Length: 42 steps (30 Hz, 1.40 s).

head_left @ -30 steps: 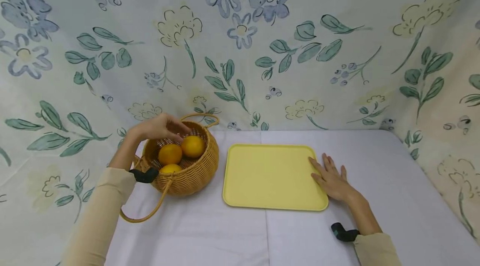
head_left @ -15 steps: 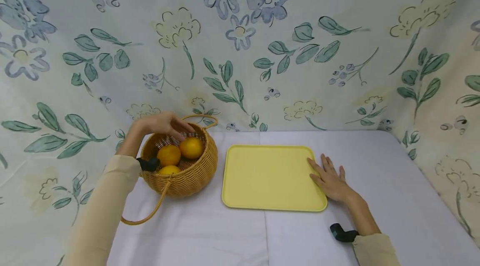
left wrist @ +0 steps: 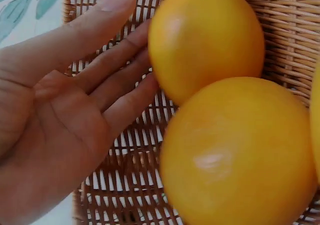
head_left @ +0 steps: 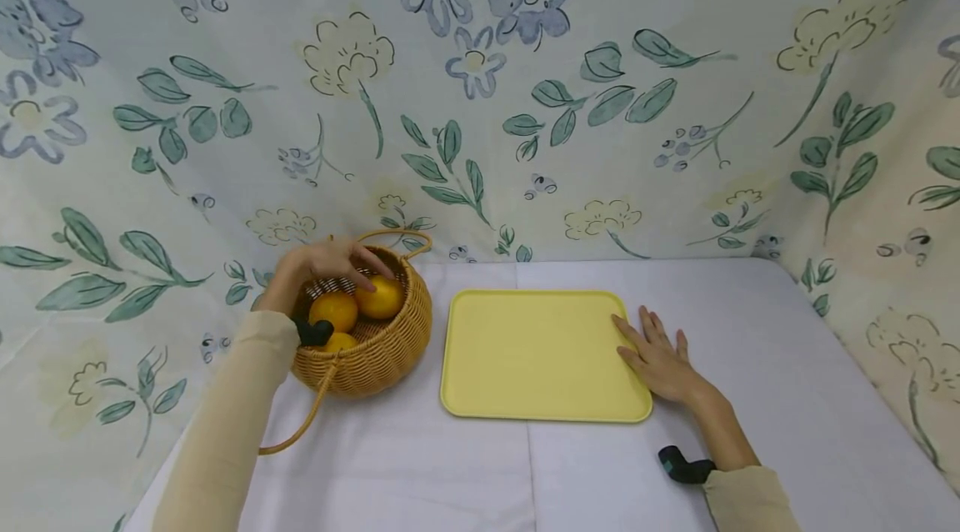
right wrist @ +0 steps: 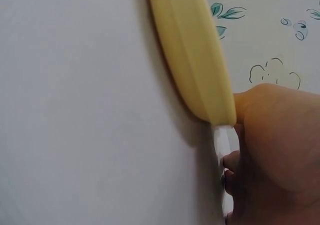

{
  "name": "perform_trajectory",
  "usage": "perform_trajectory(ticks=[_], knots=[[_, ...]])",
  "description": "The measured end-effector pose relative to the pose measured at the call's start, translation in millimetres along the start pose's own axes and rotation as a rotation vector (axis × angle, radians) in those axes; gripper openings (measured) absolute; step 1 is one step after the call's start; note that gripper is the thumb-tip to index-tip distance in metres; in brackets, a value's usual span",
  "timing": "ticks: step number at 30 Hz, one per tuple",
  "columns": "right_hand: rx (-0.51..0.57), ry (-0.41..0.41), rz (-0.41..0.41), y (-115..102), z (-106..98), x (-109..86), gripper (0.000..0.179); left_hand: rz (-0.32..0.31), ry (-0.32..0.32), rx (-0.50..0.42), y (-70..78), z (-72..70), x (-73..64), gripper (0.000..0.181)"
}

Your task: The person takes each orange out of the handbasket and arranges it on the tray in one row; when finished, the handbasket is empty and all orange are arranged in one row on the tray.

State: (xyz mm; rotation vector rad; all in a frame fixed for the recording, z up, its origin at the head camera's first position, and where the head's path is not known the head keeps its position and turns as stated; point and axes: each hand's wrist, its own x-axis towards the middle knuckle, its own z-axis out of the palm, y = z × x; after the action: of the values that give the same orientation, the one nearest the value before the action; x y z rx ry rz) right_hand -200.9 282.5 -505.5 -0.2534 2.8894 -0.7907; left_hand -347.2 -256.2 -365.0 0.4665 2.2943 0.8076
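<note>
Floral fabric [head_left: 555,173] backs the counter [head_left: 405,474]. Only the left wrist view shows me the left grip [left wrist: 70,115] unclosed, straight fingers touching an orange [left wrist: 207,40] inside the wicker basket [head_left: 393,353]; the right grip [head_left: 670,367] lies spread at the yellow tray [head_left: 540,357].

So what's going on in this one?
A person's left hand is inside a wicker basket, its fingers up against one orange but not curled around it. All three visible oranges lie in the basket. The right hand rests at the right edge of a yellow tray.
</note>
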Motion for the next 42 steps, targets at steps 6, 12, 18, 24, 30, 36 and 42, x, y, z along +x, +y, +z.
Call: perform_trajectory(ticks=[6,12,18,24,30,36,42], knots=[[-0.002,-0.004,0.008,-1,4,1.0,0.061,0.041,-0.014,-0.008,-12.0,7.3,5.1,0.039],[-0.003,0.000,-0.001,-2,6,1.9,0.060,0.052,0.017,0.020,-22.6,9.4,7.4,0.038],[-0.012,-0.004,0.001,-3,6,2.8,0.061,0.032,0.015,0.046,-29.8,10.5,6.4,0.044],[-0.004,0.000,-0.002,-4,3,1.5,0.060,-0.016,-0.027,0.031,-38.6,11.0,5.5,0.053],[-0.004,-0.006,0.003,-4,2,1.0,0.061,0.003,-0.045,0.027,-39.1,11.1,6.9,0.056],[0.010,0.000,0.006,-2,1,1.5,0.061,0.019,-0.046,0.028,-37.5,10.7,4.4,0.058],[-0.002,0.000,0.010,-2,2,0.8,0.061,0.043,-0.023,0.017,-37.8,11.2,4.0,0.054]])
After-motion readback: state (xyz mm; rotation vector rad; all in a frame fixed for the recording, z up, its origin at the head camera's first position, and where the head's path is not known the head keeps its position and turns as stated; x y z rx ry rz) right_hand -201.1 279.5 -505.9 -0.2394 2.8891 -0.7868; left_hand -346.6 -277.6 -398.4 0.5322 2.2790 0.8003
